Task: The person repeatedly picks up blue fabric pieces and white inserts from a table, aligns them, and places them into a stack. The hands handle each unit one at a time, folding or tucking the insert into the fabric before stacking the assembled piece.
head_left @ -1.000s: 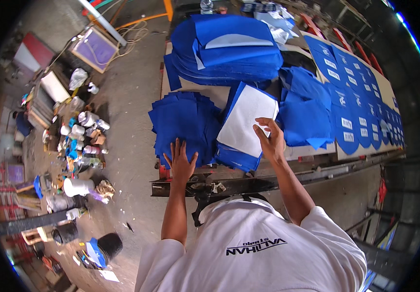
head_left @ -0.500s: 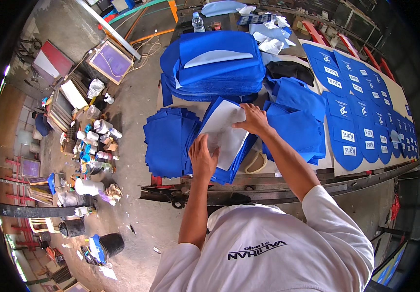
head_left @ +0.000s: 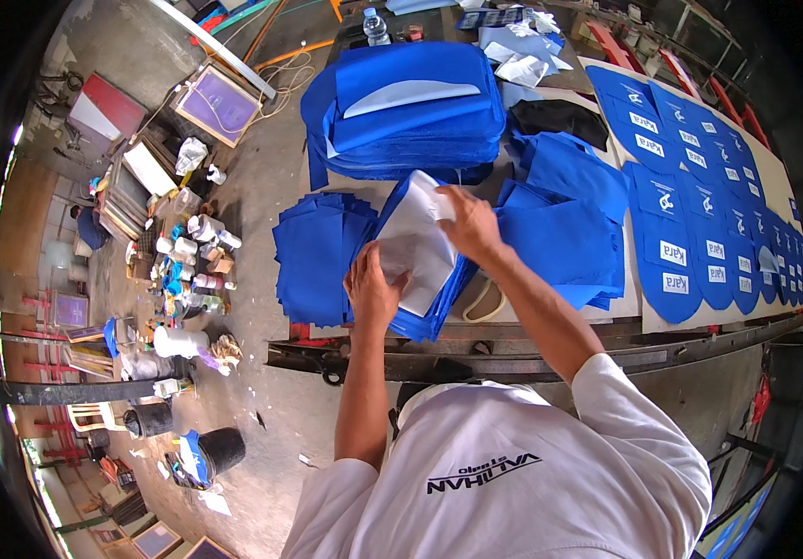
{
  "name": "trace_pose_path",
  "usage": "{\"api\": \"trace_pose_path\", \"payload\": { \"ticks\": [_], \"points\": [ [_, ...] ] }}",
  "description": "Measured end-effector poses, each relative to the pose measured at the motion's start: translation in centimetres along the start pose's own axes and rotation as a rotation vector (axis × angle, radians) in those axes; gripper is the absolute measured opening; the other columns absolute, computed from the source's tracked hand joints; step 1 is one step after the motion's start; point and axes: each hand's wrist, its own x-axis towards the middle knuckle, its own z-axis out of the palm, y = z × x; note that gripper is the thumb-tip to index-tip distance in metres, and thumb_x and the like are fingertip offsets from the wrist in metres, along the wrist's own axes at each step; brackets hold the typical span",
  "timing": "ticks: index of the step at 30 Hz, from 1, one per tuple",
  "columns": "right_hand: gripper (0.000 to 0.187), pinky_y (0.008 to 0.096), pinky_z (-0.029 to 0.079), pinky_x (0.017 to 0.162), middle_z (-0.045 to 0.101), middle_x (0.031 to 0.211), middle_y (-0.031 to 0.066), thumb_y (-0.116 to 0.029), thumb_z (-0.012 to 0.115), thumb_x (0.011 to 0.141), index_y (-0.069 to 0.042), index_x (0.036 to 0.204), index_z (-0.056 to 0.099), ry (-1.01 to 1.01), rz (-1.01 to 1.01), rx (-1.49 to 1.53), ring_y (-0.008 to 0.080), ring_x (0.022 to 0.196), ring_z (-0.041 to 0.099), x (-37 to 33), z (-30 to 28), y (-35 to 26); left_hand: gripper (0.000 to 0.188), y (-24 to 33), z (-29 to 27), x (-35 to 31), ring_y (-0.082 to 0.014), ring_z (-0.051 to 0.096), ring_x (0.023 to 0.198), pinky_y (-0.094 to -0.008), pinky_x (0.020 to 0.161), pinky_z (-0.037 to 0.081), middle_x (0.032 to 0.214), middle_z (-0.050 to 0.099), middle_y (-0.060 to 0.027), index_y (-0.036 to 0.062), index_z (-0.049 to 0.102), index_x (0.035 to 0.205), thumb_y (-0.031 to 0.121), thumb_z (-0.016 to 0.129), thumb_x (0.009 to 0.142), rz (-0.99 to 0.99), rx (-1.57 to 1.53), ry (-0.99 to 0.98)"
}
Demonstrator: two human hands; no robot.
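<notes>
A white sheet point(head_left: 413, 250), which looks like the pale underside of a blue fabric piece, lies askew on a stack of blue fabric pieces point(head_left: 417, 326) in front of me. My right hand point(head_left: 469, 224) grips its upper right edge, fingers curled. Along the sheet's left edge rests my left hand point(head_left: 375, 291), open, with thumb and fingers apart. Left of it sits a fanned pile of blue pieces point(head_left: 322, 256). To the right is another loose blue pile point(head_left: 564, 242), partly behind my right forearm.
A tall stack of blue fabric point(head_left: 411, 144) stands beyond my hands. Printed blue pieces point(head_left: 667, 233) lie in rows on boards at right. A beige loop point(head_left: 483, 303) lies beside the middle stack. A metal rail point(head_left: 541, 363) runs along the near table edge. A water bottle point(head_left: 375, 28) stands far back.
My right hand has shifted slightly up and left along the white sheet's edge, and my left hand has slid a little left. The view has tilted slightly.
</notes>
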Motion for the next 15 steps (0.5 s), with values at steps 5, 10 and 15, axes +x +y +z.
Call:
{"api": "trace_pose_path", "payload": {
  "ticks": [5, 10, 15],
  "points": [
    [0.064, 0.041, 0.046, 0.091, 0.068, 0.116, 0.0086, -0.007, 0.071, 0.082, -0.015, 0.141, 0.048, -0.076, -0.343, 0.331, 0.0285, 0.106, 0.066, -4.6, -0.4, -6.1, 0.099, -3.1, 2.1, 0.2, -0.0341, 0.037, 0.141, -0.0554, 0.111, 0.025, 0.153, 0.037, -0.0173, 0.0072, 0.03, 0.152, 0.035, 0.083, 0.074, -0.029, -0.047, -0.048],
    [0.05, 0.0318, 0.052, 0.076, 0.066, 0.098, 0.0098, 0.003, 0.07, 0.085, -0.008, 0.131, 0.057, 0.414, 0.122, 0.668, 0.0192, 0.084, 0.065, -4.0, -0.3, -0.7, 0.101, -1.9, 1.5, 0.0, -0.0331, 0.034, 0.144, -0.0588, 0.114, 0.022, 0.156, 0.037, -0.0145, 0.0134, 0.026, 0.156, 0.035, 0.083, 0.076, -0.085, -0.03, -0.017],
    [0.041, 0.0245, 0.049, 0.071, 0.063, 0.091, 0.0044, 0.002, 0.072, 0.086, -0.003, 0.124, 0.06, 0.672, 0.279, 0.811, 0.0099, 0.082, 0.06, -6.9, -5.4, 8.1, 0.096, -1.8, 1.7, 0.1, -0.0324, 0.034, 0.144, -0.0605, 0.115, 0.021, 0.157, 0.037, -0.0108, 0.0153, 0.028, 0.156, 0.032, 0.081, 0.078, -0.105, -0.061, -0.041]
  ]
}}
